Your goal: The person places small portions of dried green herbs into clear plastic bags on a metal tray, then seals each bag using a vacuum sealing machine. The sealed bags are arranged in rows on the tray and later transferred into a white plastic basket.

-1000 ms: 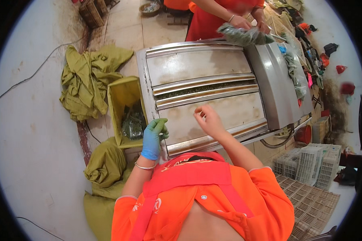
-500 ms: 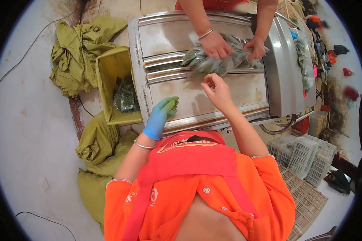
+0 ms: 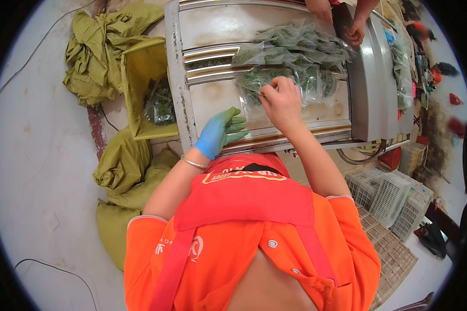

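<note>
My left hand (image 3: 223,132), in a thin blue glove with green-stained fingers, hovers over the near edge of a steel machine bed (image 3: 213,103). Its fingers are spread and hold nothing. My bare right hand (image 3: 284,103) is above the bed with thumb and fingertips drawn together. Beneath its fingertips lies the nearer row of clear plastic bags of green leaves (image 3: 316,85); whether it pinches one is hidden. A farther row of leaf-filled bags (image 3: 296,44) overlaps across the sealing bars. Another person's hands (image 3: 355,32) are at the far right of the bed.
A steel hood (image 3: 371,78) borders the bed on the right. Left of the bed stands a yellow-green lined bin (image 3: 132,98) with bagged greens (image 3: 161,106) inside. Yellow-green sacks (image 3: 122,160) lie on the floor. White plastic crates (image 3: 386,199) stand at the right.
The other person's hands have moved off the bags toward the far right. Bags now lie spread in two rows. My right hand has come over the nearer row; my left fingers have spread.
</note>
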The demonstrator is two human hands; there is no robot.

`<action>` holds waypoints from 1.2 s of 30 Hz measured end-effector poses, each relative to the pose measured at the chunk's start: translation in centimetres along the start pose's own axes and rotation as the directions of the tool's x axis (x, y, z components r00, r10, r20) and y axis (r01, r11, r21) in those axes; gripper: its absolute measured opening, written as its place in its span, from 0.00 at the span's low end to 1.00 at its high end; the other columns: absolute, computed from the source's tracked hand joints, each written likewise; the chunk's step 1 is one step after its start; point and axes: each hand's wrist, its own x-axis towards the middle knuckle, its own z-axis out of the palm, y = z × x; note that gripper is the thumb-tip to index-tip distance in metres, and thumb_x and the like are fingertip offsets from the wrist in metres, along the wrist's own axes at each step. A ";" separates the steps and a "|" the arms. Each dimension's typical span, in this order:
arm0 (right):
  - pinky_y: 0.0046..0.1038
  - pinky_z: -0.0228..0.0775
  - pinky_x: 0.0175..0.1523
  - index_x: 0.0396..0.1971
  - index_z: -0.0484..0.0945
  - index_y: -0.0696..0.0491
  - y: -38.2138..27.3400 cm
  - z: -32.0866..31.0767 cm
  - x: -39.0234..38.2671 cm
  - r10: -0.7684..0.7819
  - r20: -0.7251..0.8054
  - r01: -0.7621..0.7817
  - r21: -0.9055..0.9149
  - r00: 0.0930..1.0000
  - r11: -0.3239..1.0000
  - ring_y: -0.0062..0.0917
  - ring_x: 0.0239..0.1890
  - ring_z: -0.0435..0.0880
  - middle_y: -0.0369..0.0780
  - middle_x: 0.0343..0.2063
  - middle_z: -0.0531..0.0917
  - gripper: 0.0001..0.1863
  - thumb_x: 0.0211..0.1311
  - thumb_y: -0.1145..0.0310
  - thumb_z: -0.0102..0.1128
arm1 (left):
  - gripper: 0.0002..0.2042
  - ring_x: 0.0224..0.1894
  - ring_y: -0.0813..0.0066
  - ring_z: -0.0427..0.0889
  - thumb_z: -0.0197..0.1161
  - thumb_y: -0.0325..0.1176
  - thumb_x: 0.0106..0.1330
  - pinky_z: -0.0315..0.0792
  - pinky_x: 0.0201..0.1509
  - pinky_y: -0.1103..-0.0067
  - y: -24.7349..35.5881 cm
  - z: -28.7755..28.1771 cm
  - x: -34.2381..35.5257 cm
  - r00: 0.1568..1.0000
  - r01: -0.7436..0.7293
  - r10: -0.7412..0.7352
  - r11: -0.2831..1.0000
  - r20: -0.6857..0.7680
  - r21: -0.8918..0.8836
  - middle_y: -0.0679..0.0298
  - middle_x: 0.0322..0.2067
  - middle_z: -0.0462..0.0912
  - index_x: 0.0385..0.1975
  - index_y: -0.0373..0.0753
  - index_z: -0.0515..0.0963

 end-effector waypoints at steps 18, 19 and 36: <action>0.24 0.76 0.34 0.43 0.75 0.57 1.0 2.6 -5.4 0.381 0.843 -0.833 0.491 0.381 -0.255 0.21 0.32 0.82 0.38 0.30 0.83 0.14 0.60 0.76 0.68 | 0.20 0.20 0.80 0.75 0.71 0.34 0.64 0.70 0.22 0.82 0.8 -0.4 2.7 0.986 -0.095 0.142 0.901 -0.082 0.424 0.63 0.27 0.80 0.51 0.32 0.73; 0.23 0.75 0.33 0.40 0.74 0.56 -0.2 1.6 -4.7 0.313 0.882 -0.855 0.440 0.353 -0.276 0.19 0.29 0.81 0.37 0.27 0.82 0.14 0.57 0.78 0.69 | 0.21 0.20 0.81 0.75 0.71 0.33 0.64 0.69 0.22 0.82 1.0 -1.2 1.1 0.991 -0.057 0.098 0.925 -0.092 0.376 0.64 0.26 0.79 0.52 0.33 0.73; 0.38 0.75 0.45 0.33 0.78 0.52 -5.8 1.4 -10.7 -0.123 0.596 -0.052 0.269 0.794 0.962 0.38 0.41 0.82 0.41 0.34 0.81 0.05 0.56 0.70 0.60 | 0.38 0.63 0.60 0.69 0.73 0.52 0.52 0.58 0.69 0.54 -1.1 -5.7 -4.0 0.620 0.026 0.624 -0.623 0.477 0.782 0.59 0.62 0.71 0.66 0.62 0.66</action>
